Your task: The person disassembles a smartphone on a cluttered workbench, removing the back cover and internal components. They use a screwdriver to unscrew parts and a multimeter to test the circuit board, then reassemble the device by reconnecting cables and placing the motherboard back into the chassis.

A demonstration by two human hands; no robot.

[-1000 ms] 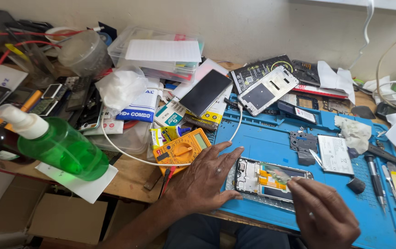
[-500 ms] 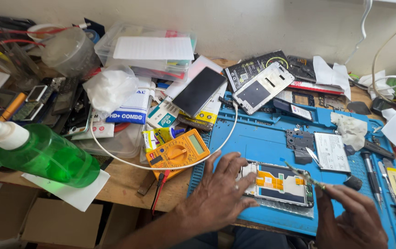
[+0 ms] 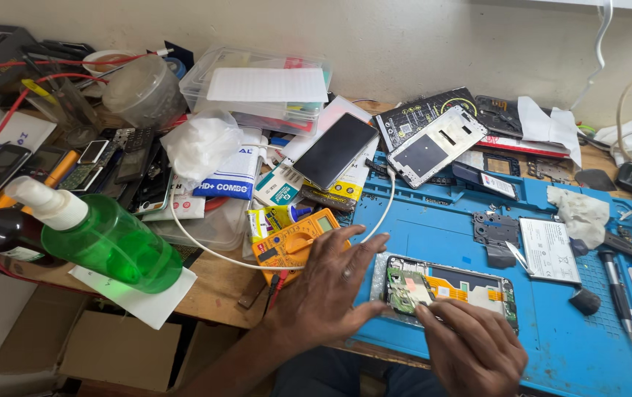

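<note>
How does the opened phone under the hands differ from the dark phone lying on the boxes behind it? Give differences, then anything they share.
The opened phone has its back off, showing a green board and orange strip; the dark phone shows only a plain black face. The opened phone lies on the blue mat with the left hand and right hand on it; the dark phone rests untouched on boxes. Both are flat rectangular slabs lying down.

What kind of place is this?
Probably a phone repair bench: an opened phone lies on a blue work mat, beside a yellow multimeter, with loose screwdrivers nearby.
</note>
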